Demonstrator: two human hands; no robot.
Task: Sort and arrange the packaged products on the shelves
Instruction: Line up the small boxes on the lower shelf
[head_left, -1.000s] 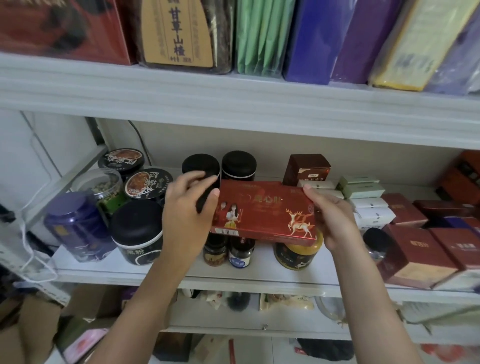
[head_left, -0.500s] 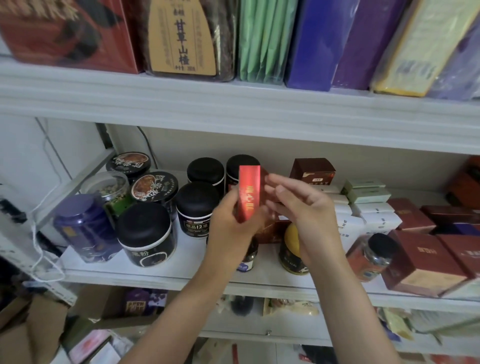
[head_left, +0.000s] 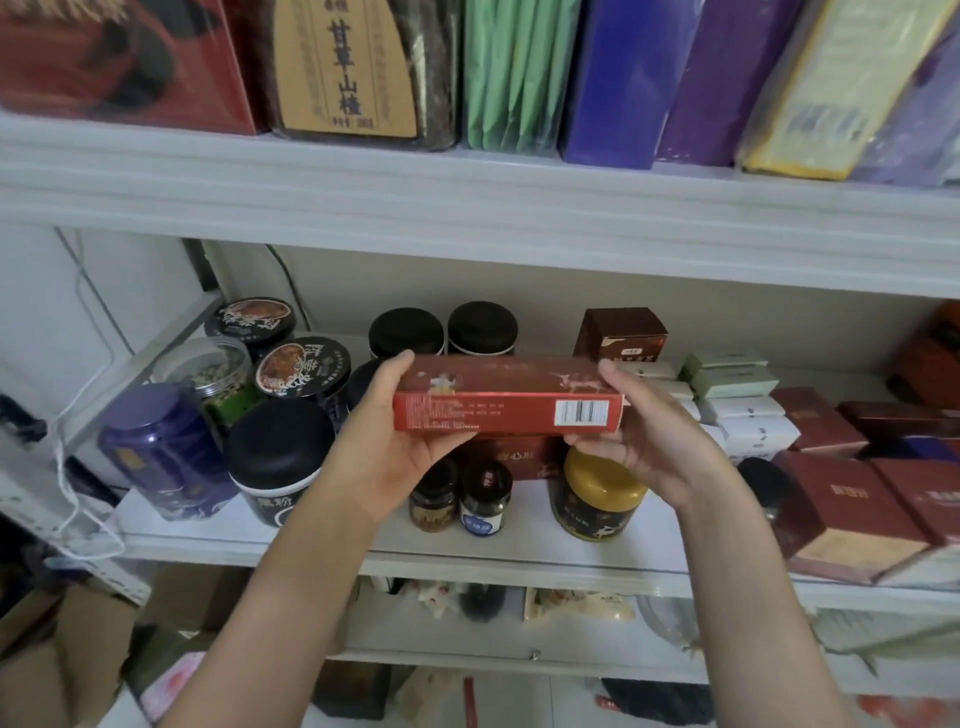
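Observation:
A long red box (head_left: 506, 402) with a barcode on its near side is held level above the middle shelf (head_left: 467, 558). My left hand (head_left: 384, 447) grips its left end, my right hand (head_left: 649, 447) its right end. Under it a second red box (head_left: 519, 460) of the same kind lies on the shelf, mostly hidden. Black-lidded jars (head_left: 280, 457) stand to the left, two small dark bottles (head_left: 457, 496) and a gold-lidded jar (head_left: 597, 493) in front.
Maroon boxes (head_left: 852, 499) and white and pale green cartons (head_left: 737, 400) fill the shelf's right side. A purple jar (head_left: 161, 452) stands at the left edge. The upper shelf (head_left: 467, 208) carries upright boxes. Cartons and bags lie below.
The red box turned from end-on to lying flat and lengthwise, with its barcode side towards me. Both hands spread apart to hold its two ends.

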